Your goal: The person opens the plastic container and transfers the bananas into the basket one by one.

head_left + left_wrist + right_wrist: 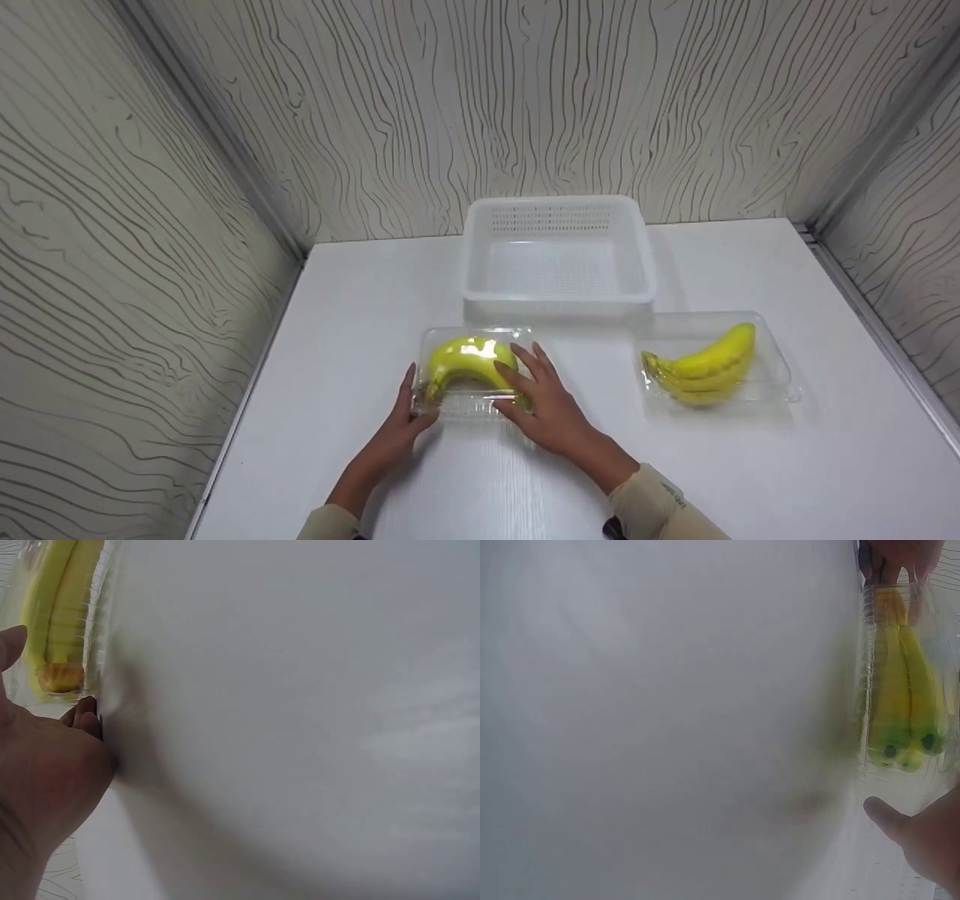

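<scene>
A clear plastic clamshell box [463, 409] holds a bunch of yellow bananas [465, 358] and lies in front of me, its lid over the fruit. My left hand [397, 427] grips its left end, with the thumb at the front corner and the fingers along the side. In the left wrist view, the bananas' brown stem end [61, 678] is right by those fingers. Over the right end, my right hand [547, 405] has its fingers spread across the lid. The right wrist view shows the bananas' dark-tipped green ends [911, 739] through the plastic, close to the right thumb [885, 817].
Behind the box stands a white perforated basket [559, 298] with nothing in it. A second clear plastic box [772, 367] with bananas [705, 371] lies to the right on the white table [322, 330]. Wood-patterned panels [525, 97] enclose the back and sides.
</scene>
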Tool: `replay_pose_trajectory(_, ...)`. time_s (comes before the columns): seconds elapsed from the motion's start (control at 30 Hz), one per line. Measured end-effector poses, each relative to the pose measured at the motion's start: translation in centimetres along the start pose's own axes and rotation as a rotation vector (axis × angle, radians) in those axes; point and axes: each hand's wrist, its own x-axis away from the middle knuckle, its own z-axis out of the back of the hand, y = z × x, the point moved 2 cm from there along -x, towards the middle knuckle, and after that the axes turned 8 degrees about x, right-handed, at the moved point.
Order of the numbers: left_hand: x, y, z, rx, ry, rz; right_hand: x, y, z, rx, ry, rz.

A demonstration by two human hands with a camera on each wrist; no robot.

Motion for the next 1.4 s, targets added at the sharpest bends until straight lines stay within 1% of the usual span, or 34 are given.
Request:
replay_pose_trajectory(0.2, 0.4, -0.4, -0.5, -0.052, 0.005, -0.013, 1.0, -0.2, -0.1, -0.044, 0.039, 0.021)
replay_pose_trajectory(0.3, 0.4, -0.6, -0.6, -0.064, 0.007, -0.019, 1.3, -0.2, 0.0, -0.044, 0.046, 0.024)
replay_pose_trajectory(0.57, 0.4, -0.7, -0.5, -0.065, -0.018, -0.033, 1.8, -0.2, 0.1, -0.046, 0.04, 0.011)
replay_pose_trajectory(0.7, 0.7, -0.9, -0.3, -0.08, -0.013, -0.027, 2.0, -0.5, 0.0, -0.042, 0.015, 0.021)
replay_pose_trajectory(0.8, 0.7, -0.9, -0.3, -0.087, -0.004, -0.033, 1.9, -0.7, 0.1, -0.022, 0.029, 0.033)
replay_pose_trajectory(0.87, 0.6, -0.9, -0.3, -0.08, -0.003, -0.035, 1.9, -0.8, 0.2, 0.003, 0.053, 0.043)
replay_pose_trajectory(0.93, 0.5, -0.8, -0.4, -0.062, -0.001, -0.031, 1.9, -0.9, 0.4, 0.052, 0.083, 0.059)
replay_pose_trajectory(1.07, 0.3, -0.7, -0.6, -0.047, 0.017, -0.015, 1.8, -0.9, 0.7, 0.194, 0.14, 0.116)
replay_pose_trajectory(1.2, 0.2, -0.5, -0.8, -0.06, 0.037, -0.001, 1.2, -1.1, 1.1, 0.321, 0.178, 0.189)
replay_pose_trajectory(1.3, 0.2, -0.4, -0.8, -0.062, 0.042, 0.003, 0.5, -1.4, 1.5, 0.401, 0.164, 0.238)
replay_pose_trajectory(1.4, 0.1, -0.4, -0.8, -0.061, 0.041, -0.001, -0.4, -2.0, 1.7, 0.465, 0.108, 0.269)
